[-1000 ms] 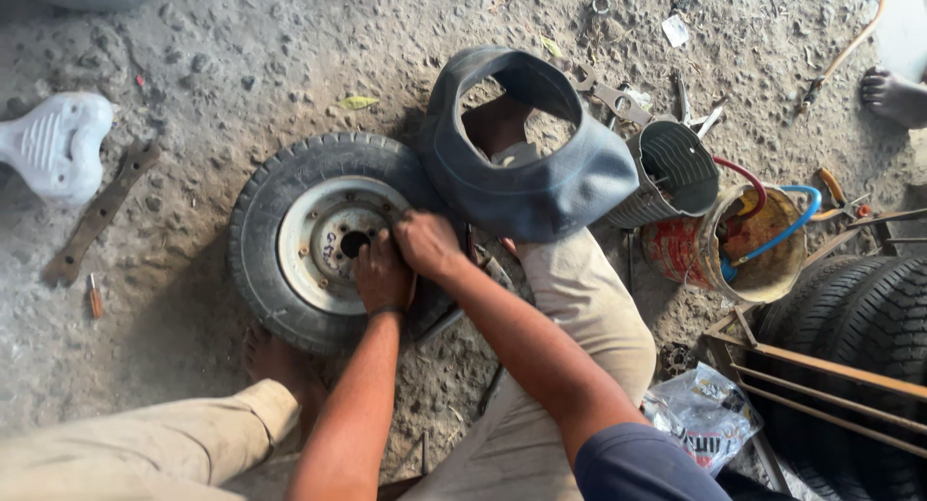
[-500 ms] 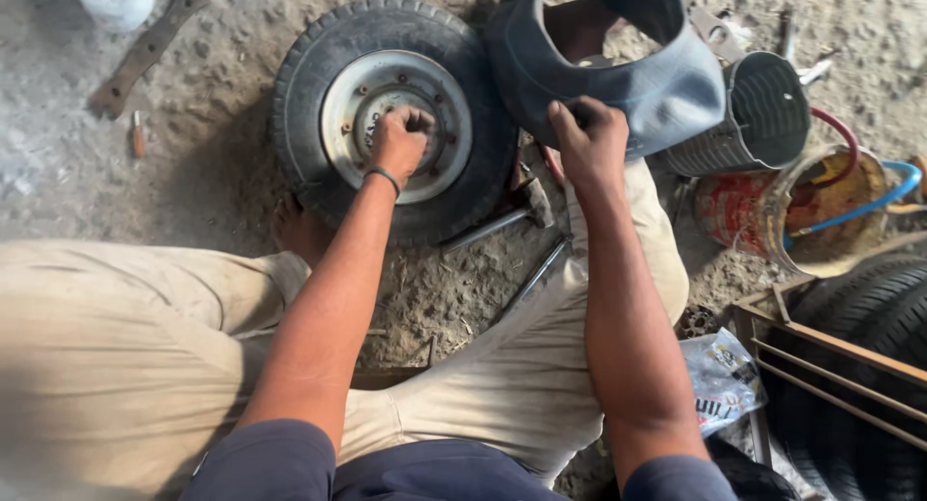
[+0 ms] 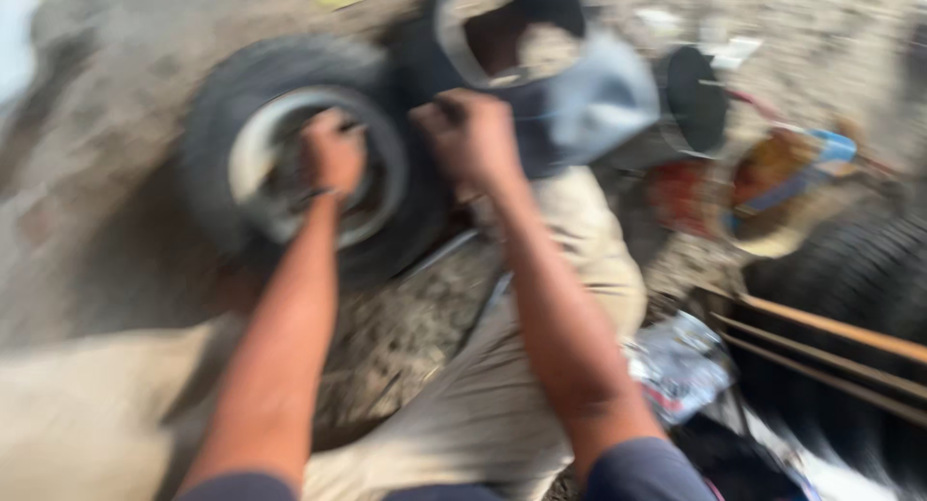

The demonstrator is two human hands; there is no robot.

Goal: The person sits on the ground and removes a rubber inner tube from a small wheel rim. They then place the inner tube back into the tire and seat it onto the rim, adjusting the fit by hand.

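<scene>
Pretty blurry, but: dark can (image 3: pixel 697 100) and a red-yellow bucket (image 3: pixel 772 197) on the right, blue strip (image 3: pixel 821 149) across the bucket's mouth, contents too smeared to tell. Left hand (image 3: pixel 330 153) in a clenched grip on the pale rim (image 3: pixel 253 149) of the tyre (image 3: pixel 227 105) lying flat on the gritty floor (image 3: pixel 87 173), right hand (image 3: pixel 470 134) closed on the grey tube (image 3: pixel 599 100) just beside it. More tyres (image 3: pixel 859 269) and a plastic bag (image 3: pixel 681 366) off right.

Our left hand (image 3: pixel 331 153) on the wheel rim (image 3: pixel 253 163) — blurred, right hand (image 3: pixel 470 134) at the dark inner tube (image 3: pixel 541 86), small tyre (image 3: pixel 232 105) on gritty ground.
</scene>
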